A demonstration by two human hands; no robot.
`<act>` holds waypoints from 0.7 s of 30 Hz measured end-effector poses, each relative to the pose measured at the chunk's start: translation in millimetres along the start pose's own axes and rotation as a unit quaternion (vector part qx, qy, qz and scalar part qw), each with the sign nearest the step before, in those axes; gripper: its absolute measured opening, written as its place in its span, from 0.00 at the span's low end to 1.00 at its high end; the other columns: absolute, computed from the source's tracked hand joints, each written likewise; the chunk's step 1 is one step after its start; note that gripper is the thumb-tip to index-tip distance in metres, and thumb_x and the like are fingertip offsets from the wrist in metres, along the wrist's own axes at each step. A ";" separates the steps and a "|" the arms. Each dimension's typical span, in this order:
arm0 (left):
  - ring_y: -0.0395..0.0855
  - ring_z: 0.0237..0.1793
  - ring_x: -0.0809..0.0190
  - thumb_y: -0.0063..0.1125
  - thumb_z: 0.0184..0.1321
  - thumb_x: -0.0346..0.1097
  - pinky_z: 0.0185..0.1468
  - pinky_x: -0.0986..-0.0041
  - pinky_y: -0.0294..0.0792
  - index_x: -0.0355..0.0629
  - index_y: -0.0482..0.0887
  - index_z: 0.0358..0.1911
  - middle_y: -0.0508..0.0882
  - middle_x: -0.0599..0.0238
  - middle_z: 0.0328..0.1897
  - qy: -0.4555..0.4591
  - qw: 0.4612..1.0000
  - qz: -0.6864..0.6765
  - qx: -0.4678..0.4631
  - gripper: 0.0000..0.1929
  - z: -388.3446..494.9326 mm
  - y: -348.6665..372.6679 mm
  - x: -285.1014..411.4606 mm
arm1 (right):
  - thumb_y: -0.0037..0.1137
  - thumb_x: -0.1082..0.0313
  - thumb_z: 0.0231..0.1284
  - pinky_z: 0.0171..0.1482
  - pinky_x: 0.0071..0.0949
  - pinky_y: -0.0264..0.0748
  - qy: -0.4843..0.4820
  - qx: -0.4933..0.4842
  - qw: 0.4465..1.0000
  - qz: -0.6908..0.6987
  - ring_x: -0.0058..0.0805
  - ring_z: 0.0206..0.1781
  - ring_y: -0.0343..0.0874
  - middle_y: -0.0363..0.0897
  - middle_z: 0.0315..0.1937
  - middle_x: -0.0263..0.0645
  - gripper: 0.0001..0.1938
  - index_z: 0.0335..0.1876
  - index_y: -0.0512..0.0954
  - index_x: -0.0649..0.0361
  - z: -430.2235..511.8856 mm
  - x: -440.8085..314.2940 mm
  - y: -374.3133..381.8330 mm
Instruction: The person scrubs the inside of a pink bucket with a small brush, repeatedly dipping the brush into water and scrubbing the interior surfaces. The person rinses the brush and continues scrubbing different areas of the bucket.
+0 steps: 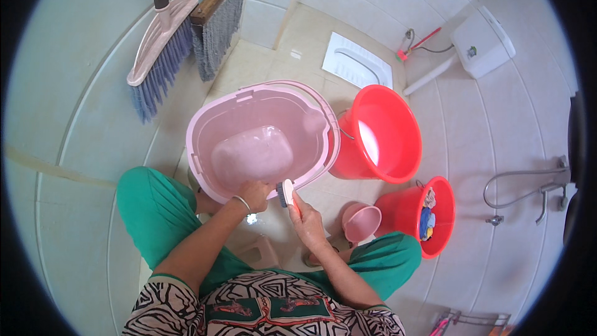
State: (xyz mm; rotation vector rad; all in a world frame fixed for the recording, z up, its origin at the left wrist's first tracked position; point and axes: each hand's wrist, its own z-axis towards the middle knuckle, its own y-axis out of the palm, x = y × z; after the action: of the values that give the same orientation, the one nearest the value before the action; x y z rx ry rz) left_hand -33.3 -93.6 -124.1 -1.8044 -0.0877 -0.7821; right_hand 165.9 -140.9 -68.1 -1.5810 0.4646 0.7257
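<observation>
A large pink plastic mop bucket (252, 154) with a raised pink handle stands before me. My left hand (255, 196), a bangle at its wrist, is closed over the bucket's near rim. My right hand (308, 224) holds a scrubbing brush (287, 193) with grey bristles and a white and orange body. The bristles face left, at the rim's outer side near its right front part; whether they touch it I cannot tell. To the right stands a red bucket (345, 161) with whitish contents. A small pink mug (362, 224) sits right of my right hand.
A second red bucket (401, 210) holds cloths. A broom (161, 51) and a grey mop (219, 28) lean at the left wall. Behind are a squat toilet (359, 60) and a cistern (482, 42). A tap (543, 200) juts from the right wall; a low stool (266, 252) is beneath me.
</observation>
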 end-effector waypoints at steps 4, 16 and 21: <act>0.83 0.44 0.48 0.58 0.47 0.31 0.48 0.57 0.74 0.51 0.77 0.56 0.85 0.54 0.43 0.003 1.000 -0.012 0.012 0.27 -1.6 0.9 -2.4 | 0.50 0.59 0.65 0.38 0.49 0.76 0.020 -0.049 0.993 -0.110 0.55 0.35 0.79 0.77 0.34 0.54 0.24 0.66 0.67 0.50 6.1 -11.9 -14.4; 0.83 0.38 0.46 0.59 0.44 0.30 0.43 0.55 0.74 0.51 0.77 0.56 0.85 0.52 0.39 -0.001 1.000 -0.022 0.017 0.29 5.4 0.1 4.9 | 0.50 0.55 0.63 0.34 0.49 0.77 -0.005 0.072 0.959 -0.275 0.51 0.31 0.82 0.80 0.30 0.51 0.19 0.57 0.75 0.50 106.5 67.1 -57.8; 0.83 0.41 0.47 0.59 0.42 0.29 0.44 0.56 0.74 0.55 0.78 0.56 0.84 0.52 0.41 0.042 0.999 -0.002 0.006 0.30 -1.7 0.8 -3.5 | 0.48 0.56 0.64 0.30 0.49 0.78 -0.031 -0.025 0.950 -0.309 0.53 0.28 0.81 0.78 0.31 0.53 0.20 0.59 0.69 0.53 83.5 39.3 -37.0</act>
State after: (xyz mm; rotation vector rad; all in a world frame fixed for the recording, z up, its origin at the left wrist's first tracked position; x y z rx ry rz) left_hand -36.5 -94.4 -126.4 -1.7571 -0.0400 -0.8576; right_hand 203.6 -49.0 -70.5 -1.6232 -0.1083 0.3020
